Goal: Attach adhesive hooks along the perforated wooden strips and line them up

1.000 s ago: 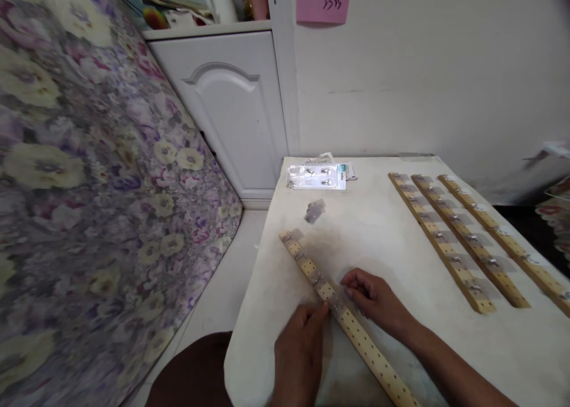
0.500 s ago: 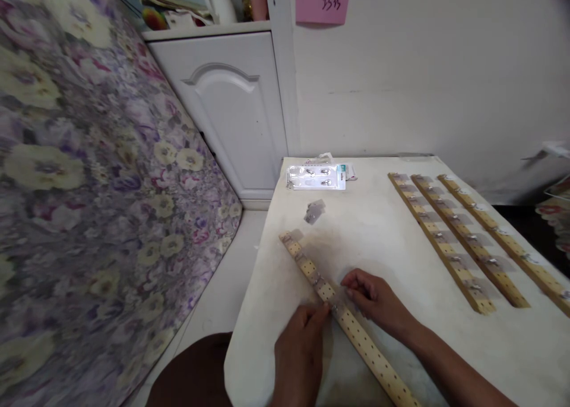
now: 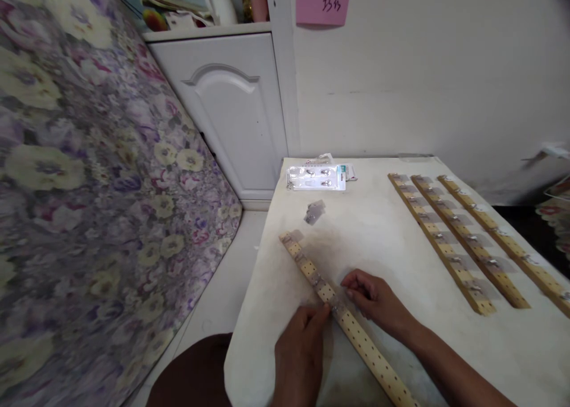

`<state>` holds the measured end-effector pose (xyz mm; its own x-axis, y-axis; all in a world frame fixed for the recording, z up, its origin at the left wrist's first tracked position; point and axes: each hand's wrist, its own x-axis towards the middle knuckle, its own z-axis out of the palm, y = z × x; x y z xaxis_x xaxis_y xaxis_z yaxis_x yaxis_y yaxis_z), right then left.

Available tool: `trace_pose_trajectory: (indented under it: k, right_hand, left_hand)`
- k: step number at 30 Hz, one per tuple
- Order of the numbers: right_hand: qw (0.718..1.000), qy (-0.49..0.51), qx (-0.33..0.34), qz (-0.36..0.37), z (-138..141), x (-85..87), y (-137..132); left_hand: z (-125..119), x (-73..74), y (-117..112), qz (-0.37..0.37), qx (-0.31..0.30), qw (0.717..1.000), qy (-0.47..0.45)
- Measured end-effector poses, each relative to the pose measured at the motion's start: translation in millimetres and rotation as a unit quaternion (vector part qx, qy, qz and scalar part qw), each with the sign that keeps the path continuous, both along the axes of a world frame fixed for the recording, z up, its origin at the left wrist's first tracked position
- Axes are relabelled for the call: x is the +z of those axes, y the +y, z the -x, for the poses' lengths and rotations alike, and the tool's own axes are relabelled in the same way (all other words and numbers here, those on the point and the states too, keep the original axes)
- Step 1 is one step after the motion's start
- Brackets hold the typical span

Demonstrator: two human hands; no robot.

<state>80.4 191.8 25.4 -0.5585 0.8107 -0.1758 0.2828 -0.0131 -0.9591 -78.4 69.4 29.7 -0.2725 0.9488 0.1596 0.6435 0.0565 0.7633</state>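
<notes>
Left hand (image 3: 300, 347): back of hand up, wrist at the lower edge of view, forearm coming in from below. Fingers curl inward; the leading fingertip rests at the strip's (image 3: 371, 350) left edge, beside the fourth clear tab (image 3: 336, 309) from the far end. Contact there looks light; cannot tell whether anything is pinched.

Right hand (image 3: 374, 300): forearm enters from lower right and slants up and left across the table (image 3: 356, 235). Thumb and index reach toward the strip, tips close together with a small gap, other fingers folded. The tips sit just right of the strip, by the outer end of the same tab; cannot tell if they have hold of it.

Strip: lies flat on the table, diagonal, far end to the left, near end running out of view at bottom. Tabs sit across its far part; the near part shows bare rows of holes.
</notes>
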Motion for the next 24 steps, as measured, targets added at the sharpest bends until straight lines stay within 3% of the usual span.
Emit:
trace_pose_trajectory:
  k: [15,24]
  right_hand:
    - [0.997,-0.031,-0.021,-0.066,3,-1.8,1]
    - [0.995,-0.024,-0.019,-0.091,0,-1.3,-1]
  left_hand:
    - [0,-17.3,4,0.007,0.02,0.999,0.03]
    - [6,-16.5,2,0.004,-0.036,0.996,0.084]
